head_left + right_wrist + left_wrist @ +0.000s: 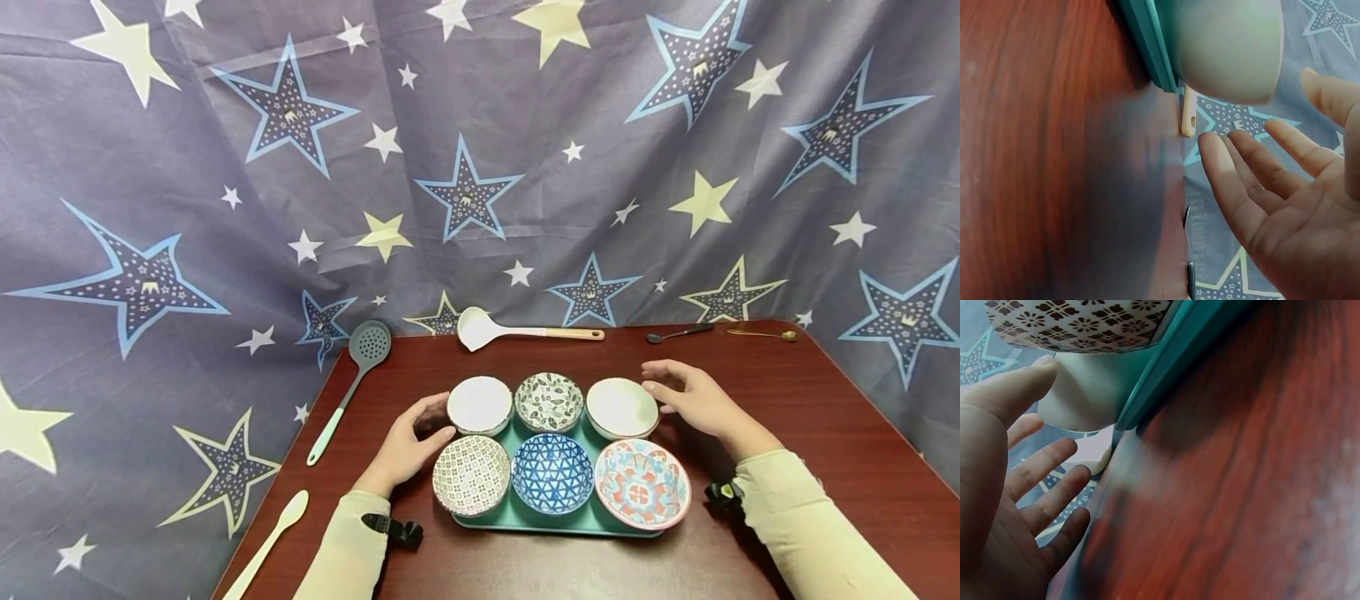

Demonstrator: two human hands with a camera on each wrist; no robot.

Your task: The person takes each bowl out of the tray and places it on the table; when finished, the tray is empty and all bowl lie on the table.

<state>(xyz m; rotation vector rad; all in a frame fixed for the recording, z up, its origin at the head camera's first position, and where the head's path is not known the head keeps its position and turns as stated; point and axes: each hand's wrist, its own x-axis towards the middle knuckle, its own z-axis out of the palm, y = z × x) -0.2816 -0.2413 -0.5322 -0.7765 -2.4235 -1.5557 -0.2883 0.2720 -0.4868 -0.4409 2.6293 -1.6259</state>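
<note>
From where I stand, reading the clock from the tray's middle, the worktop (540, 571) carries a cream spoon (291, 510) at eight. The teal tray (558, 525) holds six bowls; nearest are a tan-patterned bowl (471, 476) at eight, a blue bowl (552, 473) at six and a red floral bowl (642, 485) at four. The left hand (408, 446), at nine, is spread wide beside the left white bowl (480, 405). The leaf-patterned bowl (549, 402) sits at twelve. The right hand (697, 402), at two, also spreads wide, near the right white bowl (622, 407). Farther off lie a skimmer (369, 348) at ten and a ladle (517, 331) near twelve.
</note>
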